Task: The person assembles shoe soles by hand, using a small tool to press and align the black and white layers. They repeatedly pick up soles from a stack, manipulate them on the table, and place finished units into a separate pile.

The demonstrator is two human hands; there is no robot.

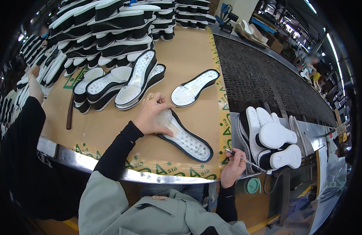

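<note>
A black-rimmed shoe sole (pixel 190 141) with a dimpled white inside lies on the brown-covered table in front of me, slanting toward the lower right. My left hand (pixel 152 116) spans its far end, thumb on one edge and forefinger on the other, and covers part of it. In my right hand (pixel 233 168), at the table's front edge, is a slim silver pen-like tool (pixel 249 161); its exact kind is unclear. A second sole (pixel 195 88) rests just beyond, apart from both hands. Several thick soles (pixel 137 80) lean together beside my left hand.
Tall stacks of black-and-white soles (pixel 122 29) stand at the back left. A dark mesh conveyor (pixel 263 70) runs along the right, with several white-bottomed soles (pixel 278 135) at its near end. A brown stick (pixel 69 111) lies left. Another person's arm (pixel 34 92) reaches in at left.
</note>
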